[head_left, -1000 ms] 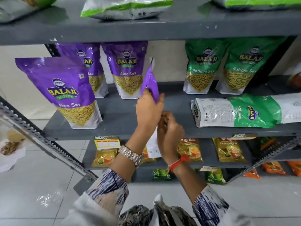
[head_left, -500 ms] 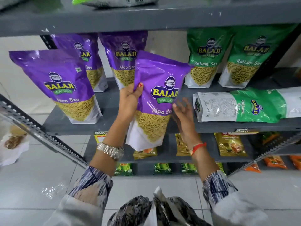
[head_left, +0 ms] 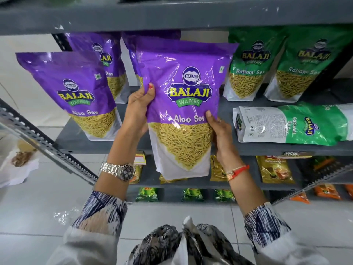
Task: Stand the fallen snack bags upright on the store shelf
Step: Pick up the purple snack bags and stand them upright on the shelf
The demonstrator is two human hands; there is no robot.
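A purple Aloo Sev bag (head_left: 183, 104) is held upright, front facing me, in front of the grey shelf (head_left: 82, 144); its bottom hangs below the shelf's front edge. My left hand (head_left: 138, 109) grips its left edge with the thumb on the front. My right hand (head_left: 219, 134) grips its right edge lower down. A green Ratlami Sev bag (head_left: 294, 125) lies on its side on the shelf at the right. Another purple Aloo Sev bag (head_left: 76, 92) stands upright at the left front.
Two more purple bags (head_left: 104, 54) stand at the back left and two green Ratlami Sev bags (head_left: 248, 67) stand upright at the back right. A shelf board (head_left: 172, 14) runs overhead. Lower shelves hold small yellow and green packets (head_left: 273, 169). Slotted metal rails (head_left: 44, 142) slant at both sides.
The purple bag has turned from edge-on to front facing me and now stands straighter. My right hand moved from under it to its right edge. The view has come closer to the shelf.
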